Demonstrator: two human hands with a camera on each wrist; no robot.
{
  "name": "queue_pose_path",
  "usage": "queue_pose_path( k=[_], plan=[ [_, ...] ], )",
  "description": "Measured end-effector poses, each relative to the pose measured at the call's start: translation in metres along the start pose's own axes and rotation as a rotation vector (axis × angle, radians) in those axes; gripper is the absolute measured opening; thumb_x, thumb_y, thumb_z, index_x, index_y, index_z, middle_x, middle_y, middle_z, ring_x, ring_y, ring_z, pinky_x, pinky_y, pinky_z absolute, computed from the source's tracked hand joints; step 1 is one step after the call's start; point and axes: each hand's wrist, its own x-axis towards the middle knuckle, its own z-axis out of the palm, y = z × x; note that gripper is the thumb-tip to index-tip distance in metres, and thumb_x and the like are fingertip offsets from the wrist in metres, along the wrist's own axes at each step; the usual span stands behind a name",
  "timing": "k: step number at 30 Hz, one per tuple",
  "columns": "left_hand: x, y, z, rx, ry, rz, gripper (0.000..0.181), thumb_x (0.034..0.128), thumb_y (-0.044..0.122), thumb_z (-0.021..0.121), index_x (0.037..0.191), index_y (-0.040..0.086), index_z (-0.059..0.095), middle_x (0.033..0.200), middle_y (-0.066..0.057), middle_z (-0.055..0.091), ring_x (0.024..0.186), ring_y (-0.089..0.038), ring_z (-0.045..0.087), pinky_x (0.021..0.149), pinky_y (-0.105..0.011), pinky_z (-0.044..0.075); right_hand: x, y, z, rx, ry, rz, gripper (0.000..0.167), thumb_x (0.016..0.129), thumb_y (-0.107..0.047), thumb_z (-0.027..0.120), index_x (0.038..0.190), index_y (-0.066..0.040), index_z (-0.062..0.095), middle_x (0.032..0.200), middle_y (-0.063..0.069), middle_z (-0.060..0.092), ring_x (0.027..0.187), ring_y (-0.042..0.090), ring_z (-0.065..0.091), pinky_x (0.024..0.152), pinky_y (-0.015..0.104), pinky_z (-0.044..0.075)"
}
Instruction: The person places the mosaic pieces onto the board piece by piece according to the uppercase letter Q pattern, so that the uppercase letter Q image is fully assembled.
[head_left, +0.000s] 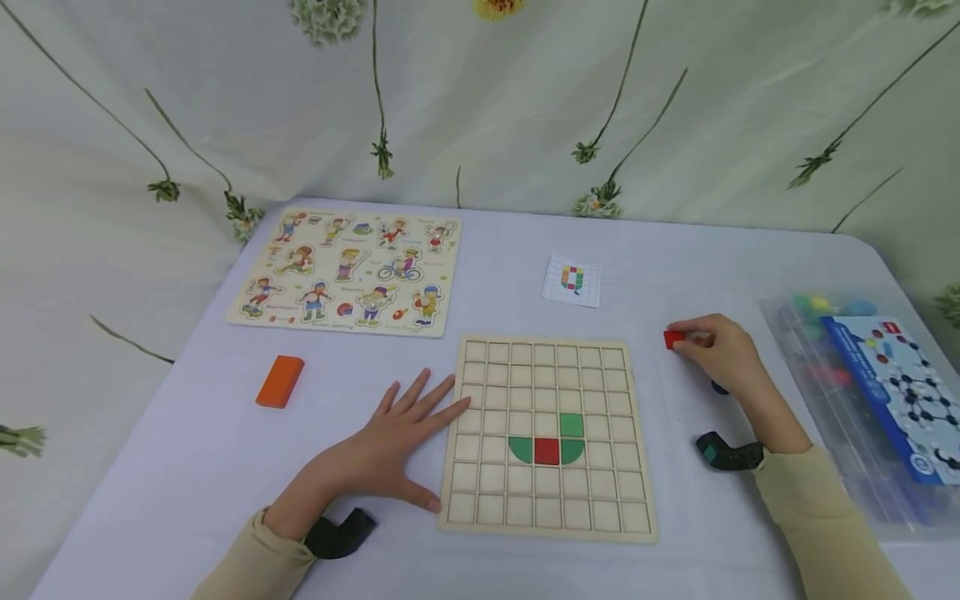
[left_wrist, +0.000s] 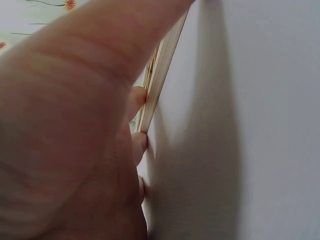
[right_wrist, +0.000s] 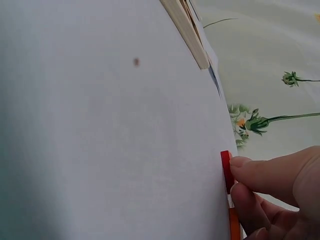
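A wooden grid board (head_left: pixel 551 533) lies flat on the table. In its cells sit two green rounded pieces (head_left: pixel 520 450), a red square piece (head_left: pixel 547 451) and a green square piece (head_left: pixel 572 425). With fingers spread, my left hand (head_left: pixel 382 446) rests at the board's left edge, fingertips and thumb touching it. Off to the board's right, my right hand (head_left: pixel 716 354) pinches a small red piece (head_left: pixel 672 339) between thumb and fingers. The right wrist view shows this red piece (right_wrist: pixel 227 171) near the tabletop, with an orange piece (right_wrist: pixel 234 224) partly hidden by the fingers.
Behind the board lies a small pattern card (head_left: pixel 572 280). A picture puzzle board (head_left: pixel 348 271) is at the back left, with an orange block (head_left: pixel 281 382) in front of it. A clear plastic box (head_left: pixel 825 417) bearing a blue booklet (head_left: pixel 896 396) stands at the right edge.
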Motion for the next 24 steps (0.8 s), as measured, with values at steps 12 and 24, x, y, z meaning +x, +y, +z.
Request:
queue_pose_path(
  k=[12, 24],
  plan=[
    [-0.001, -0.001, 0.003, -0.016, -0.009, 0.002, 0.114, 0.0618, 0.065, 0.073, 0.151, 0.023, 0.016, 0.156, -0.003, -0.002, 0.138, -0.029, -0.016, 0.103, -0.058, -0.008, -0.005, 0.001, 0.005, 0.008, 0.065, -0.048, 0.016, 0.084, -0.004, 0.068, 0.097, 0.001, 0.06, 0.091, 0.016, 0.059, 0.077, 0.029, 0.054, 0.059, 0.032, 0.043],
    [0.0, 0.001, -0.001, 0.004, 0.008, 0.001, 0.116, 0.0602, 0.064, 0.075, 0.151, 0.022, 0.017, 0.156, -0.004, -0.002, 0.138, -0.029, -0.016, 0.103, -0.059, -0.008, -0.012, -0.049, 0.015, 0.374, 0.003, -0.129, 0.016, 0.09, -0.004, 0.061, 0.104, 0.005, 0.062, 0.091, 0.016, 0.062, 0.073, 0.021, 0.064, 0.067, 0.019, 0.051]
  ],
)
